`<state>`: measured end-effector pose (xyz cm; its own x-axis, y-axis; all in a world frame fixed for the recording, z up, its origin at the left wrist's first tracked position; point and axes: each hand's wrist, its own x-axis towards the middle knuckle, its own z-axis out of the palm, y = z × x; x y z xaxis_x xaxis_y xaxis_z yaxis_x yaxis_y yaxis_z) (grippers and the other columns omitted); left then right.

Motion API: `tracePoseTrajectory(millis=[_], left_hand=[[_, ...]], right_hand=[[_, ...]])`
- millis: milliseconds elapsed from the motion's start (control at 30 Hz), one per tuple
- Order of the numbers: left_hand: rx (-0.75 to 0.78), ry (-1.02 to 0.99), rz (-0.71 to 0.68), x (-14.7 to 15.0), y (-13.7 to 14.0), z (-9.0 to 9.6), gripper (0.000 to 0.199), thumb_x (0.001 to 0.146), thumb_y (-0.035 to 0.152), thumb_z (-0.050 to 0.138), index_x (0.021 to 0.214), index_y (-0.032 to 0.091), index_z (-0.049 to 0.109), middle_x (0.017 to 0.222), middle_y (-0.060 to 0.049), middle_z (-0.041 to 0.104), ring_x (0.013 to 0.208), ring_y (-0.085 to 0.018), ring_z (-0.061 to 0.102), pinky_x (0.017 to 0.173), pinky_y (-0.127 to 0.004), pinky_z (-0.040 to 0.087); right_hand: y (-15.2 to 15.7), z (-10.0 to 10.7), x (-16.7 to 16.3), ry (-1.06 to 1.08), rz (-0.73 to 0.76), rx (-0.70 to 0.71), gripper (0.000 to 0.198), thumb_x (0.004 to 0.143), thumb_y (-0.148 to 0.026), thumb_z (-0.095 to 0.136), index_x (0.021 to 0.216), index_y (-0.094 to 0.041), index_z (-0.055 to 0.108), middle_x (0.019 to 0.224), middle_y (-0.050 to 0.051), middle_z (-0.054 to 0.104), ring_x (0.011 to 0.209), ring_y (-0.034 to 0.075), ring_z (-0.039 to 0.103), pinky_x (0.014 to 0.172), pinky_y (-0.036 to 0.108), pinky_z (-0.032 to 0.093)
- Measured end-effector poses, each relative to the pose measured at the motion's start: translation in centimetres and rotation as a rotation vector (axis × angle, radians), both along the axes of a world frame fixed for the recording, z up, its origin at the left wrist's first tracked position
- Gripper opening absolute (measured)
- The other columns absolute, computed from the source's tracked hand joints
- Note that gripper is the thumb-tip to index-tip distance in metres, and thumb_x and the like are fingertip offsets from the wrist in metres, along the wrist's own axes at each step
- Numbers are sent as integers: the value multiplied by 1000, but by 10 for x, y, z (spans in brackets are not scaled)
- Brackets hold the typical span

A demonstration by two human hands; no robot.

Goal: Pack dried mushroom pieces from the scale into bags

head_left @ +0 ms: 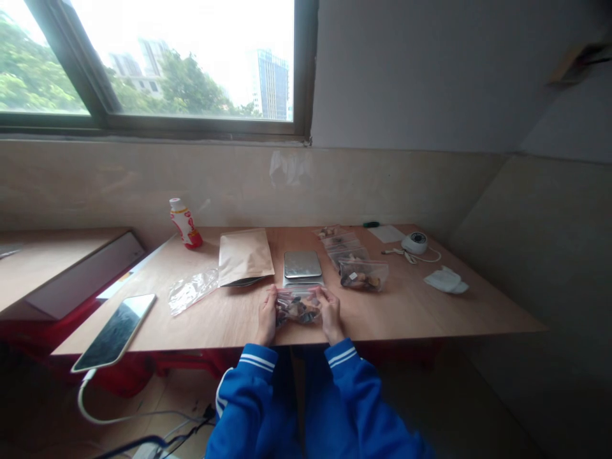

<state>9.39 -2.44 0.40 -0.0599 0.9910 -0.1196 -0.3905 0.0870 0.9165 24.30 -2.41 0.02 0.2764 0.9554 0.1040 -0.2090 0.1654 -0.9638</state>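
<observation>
A person in blue sleeves with white cuff stripes holds a clear zip-top plastic bag of mottled brown and dark pieces [299, 308] at the front edge of a pale wooden table [396, 315], the left hand [268, 315] pinching one upper corner and the right hand [329, 312] pinching the other. Just beyond the bag sits a flat silver-topped scale [303, 264], flanked on the left by a brown kraft-paper pouch [246, 255] and on the right by a row of similar filled clear bags [361, 277], which overlap one another and crowd that side. Farther left lie a crumpled clear plastic wrapper [194, 290], touching the pouch, and a cable-fed smartphone [117, 331] at the table's edge, while a white-and-red plastic bottle [185, 224] stands behind. At far right are a white sheet of paper [386, 234], a white dome-shaped device with a cable [414, 242] and a crumpled white tissue [446, 280]
</observation>
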Motion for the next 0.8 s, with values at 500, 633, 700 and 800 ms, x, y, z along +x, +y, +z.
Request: tracePoseTrajectory(millis=[500, 633, 700, 800], left_hand=[[85, 185, -12, -2, -3, 10, 65, 83, 67, 37, 88, 12, 70, 68, -8, 69, 55, -16, 60, 50, -26, 46], [119, 263, -6, -1, -2, 7, 60, 83, 64, 39, 78, 12, 69, 64, -7, 66, 51, -13, 56, 49, -23, 44], [134, 296, -32, 1, -3, 7, 59, 83, 64, 40, 74, 13, 69, 63, -6, 64, 49, -13, 55, 47, -24, 42], [139, 328, -46, 3, -5, 9, 59, 83, 64, 40, 72, 14, 68, 63, -6, 63, 48, -12, 54, 46, -24, 41]], right_hand=[[11, 14, 67, -199, -257, -56, 63, 72, -78, 45, 65, -17, 60, 51, 4, 60, 48, 17, 55, 46, 27, 41], [28, 22, 145, -451, -388, -136, 69, 73, -80, 35, 62, -17, 57, 54, 8, 61, 53, 21, 57, 52, 31, 43], [30, 23, 171, -636, -462, -182, 70, 75, -80, 30, 66, -16, 59, 62, 12, 63, 62, 25, 60, 59, 35, 44], [19, 21, 176, -860, -740, -154, 71, 82, -72, 27, 94, -10, 61, 93, 24, 65, 92, 34, 60, 78, 45, 43]])
